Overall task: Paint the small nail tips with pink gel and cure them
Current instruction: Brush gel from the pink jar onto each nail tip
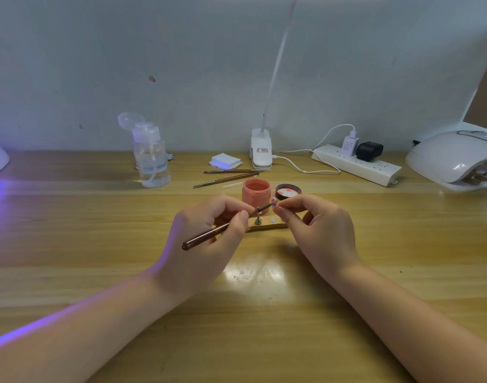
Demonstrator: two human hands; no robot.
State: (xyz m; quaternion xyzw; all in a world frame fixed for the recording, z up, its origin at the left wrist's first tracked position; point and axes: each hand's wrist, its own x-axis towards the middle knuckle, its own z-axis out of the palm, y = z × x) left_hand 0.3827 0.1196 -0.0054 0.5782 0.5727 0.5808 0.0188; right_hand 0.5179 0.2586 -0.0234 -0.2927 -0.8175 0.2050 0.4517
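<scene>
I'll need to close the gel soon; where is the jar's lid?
In the head view the lid lies upside down on the table, just right of the pink gel jar and behind the right hand.

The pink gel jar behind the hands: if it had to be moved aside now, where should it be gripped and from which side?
Probably grip the pink gel jar around its round side wall, coming from the left or from above. Its mouth is open, its lid lies close on the right, and both hands work just in front of it.
</scene>
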